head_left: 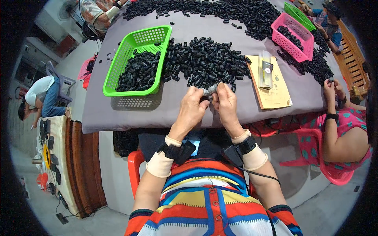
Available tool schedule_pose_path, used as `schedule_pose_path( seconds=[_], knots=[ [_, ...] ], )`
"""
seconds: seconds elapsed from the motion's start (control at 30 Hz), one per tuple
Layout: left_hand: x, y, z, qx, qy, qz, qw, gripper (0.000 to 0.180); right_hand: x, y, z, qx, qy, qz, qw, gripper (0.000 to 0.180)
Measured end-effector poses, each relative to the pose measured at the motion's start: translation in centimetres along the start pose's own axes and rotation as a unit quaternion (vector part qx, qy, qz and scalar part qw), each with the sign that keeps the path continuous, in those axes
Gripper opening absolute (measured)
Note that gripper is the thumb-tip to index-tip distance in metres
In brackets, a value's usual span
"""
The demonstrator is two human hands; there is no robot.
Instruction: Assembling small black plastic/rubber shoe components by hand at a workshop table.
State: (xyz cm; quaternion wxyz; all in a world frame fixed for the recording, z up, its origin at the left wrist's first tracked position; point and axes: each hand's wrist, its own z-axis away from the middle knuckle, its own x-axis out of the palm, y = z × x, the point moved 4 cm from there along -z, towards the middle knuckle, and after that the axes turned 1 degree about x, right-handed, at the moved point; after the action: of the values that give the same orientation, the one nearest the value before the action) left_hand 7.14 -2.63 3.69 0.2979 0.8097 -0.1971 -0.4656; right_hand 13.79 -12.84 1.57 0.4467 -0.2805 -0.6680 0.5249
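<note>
Two hands meet at the near edge of a table (181, 114) draped in grey cloth, and between them sits a small grey piece (208, 90). Furthest left, a green basket (136, 92) lies on the cloth, roughly half filled with small black parts, which reads as the share already dealt with. Just right of it a loose heap (206, 61) of the same black parts spreads over the cloth, and a longer band of them (220, 11) runs along the far side, so by the look of it much more is left than is done. The left hand (191, 107) is closed, thumb and fingers pinching the grey piece from its side; the right hand (225, 103) is closed too, its fingertips gripping the same piece, which is held just above the table edge and near the front of the heap. Right of the hands lies a yellow booklet (271, 82) with a narrow packet on it, then a pink basket (295, 37) holding a few black parts. At the far right another person's hands (330, 87) work a small piece.
</note>
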Motion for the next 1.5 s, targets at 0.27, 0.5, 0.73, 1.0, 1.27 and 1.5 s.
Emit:
schedule_pose_path(
  seconds=[0.27, 0.5, 0.73, 1.0, 1.27, 1.5],
  knots=[
    [1.3, -0.9, -0.1, 0.004, -0.052, -0.068, 0.996, 0.019, 0.2, 0.1, 0.2, -0.016, -0.018, 0.010, 1.000, 0.035],
    [0.1, -5.0, 1.7, -0.262, -0.052, 0.448, 0.853, 0.022, 0.7, -0.1, 0.6, -0.030, -0.020, 0.096, 0.995, 0.032],
    [-0.5, -5.8, 2.6, -0.240, -0.018, 0.678, 0.694, 0.025, 2.6, -1.4, 1.9, -0.198, -0.083, 0.345, 0.914, 0.023],
    [-0.4, -5.6, 3.0, -0.245, -0.045, 0.707, 0.662, 0.027, 3.1, -1.3, 2.3, -0.244, -0.104, 0.404, 0.875, 0.022],
    [-0.5, -5.4, 3.0, -0.252, -0.043, 0.701, 0.666, 0.025, 3.1, -1.1, 2.3, -0.265, -0.100, 0.383, 0.879, 0.022],
    [-0.5, -5.2, 3.1, -0.263, -0.039, 0.695, 0.668, 0.023, 3.0, -1.2, 2.3, -0.255, -0.100, 0.399, 0.875, 0.022]
  ],
)
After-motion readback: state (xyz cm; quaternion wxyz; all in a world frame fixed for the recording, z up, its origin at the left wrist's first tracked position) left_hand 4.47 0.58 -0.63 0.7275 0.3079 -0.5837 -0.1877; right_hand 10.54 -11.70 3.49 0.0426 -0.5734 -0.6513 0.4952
